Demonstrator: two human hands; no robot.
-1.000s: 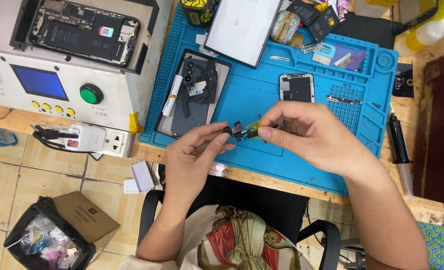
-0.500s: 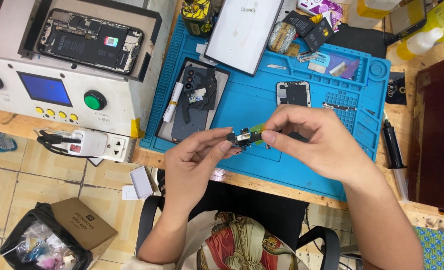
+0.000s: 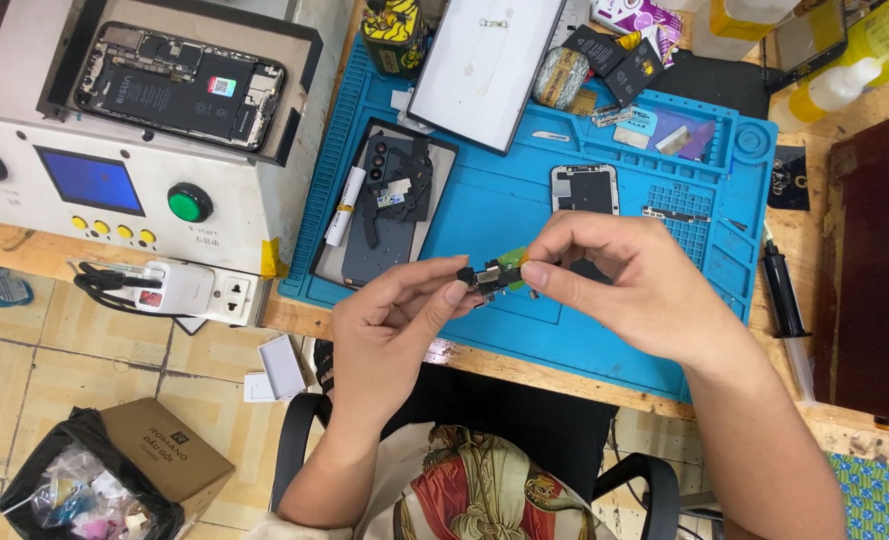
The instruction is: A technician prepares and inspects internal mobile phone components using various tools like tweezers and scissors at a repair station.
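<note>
Over the last second the left hand [image 3: 394,325] and right hand [image 3: 624,285] have drifted slightly lower over the blue mat [image 3: 504,215], still pinching the small dark part [image 3: 489,277] between them. The left thumb and forefinger have closed in nearer its dark end. The view itself has shifted a little, showing more of the bench's [image 3: 114,260] front edge.

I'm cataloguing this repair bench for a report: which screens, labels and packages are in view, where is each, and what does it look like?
Blue rectangular screen: front of the white machine, far left.
White panel with black frame: top of the blue mat, rectangular, blank.
Small square label: on the opened black phone atop the machine, pale with coloured marks.
Brown cardboard box: on the floor, lower left.
Pink-purple packet: top edge, glossy.
</note>
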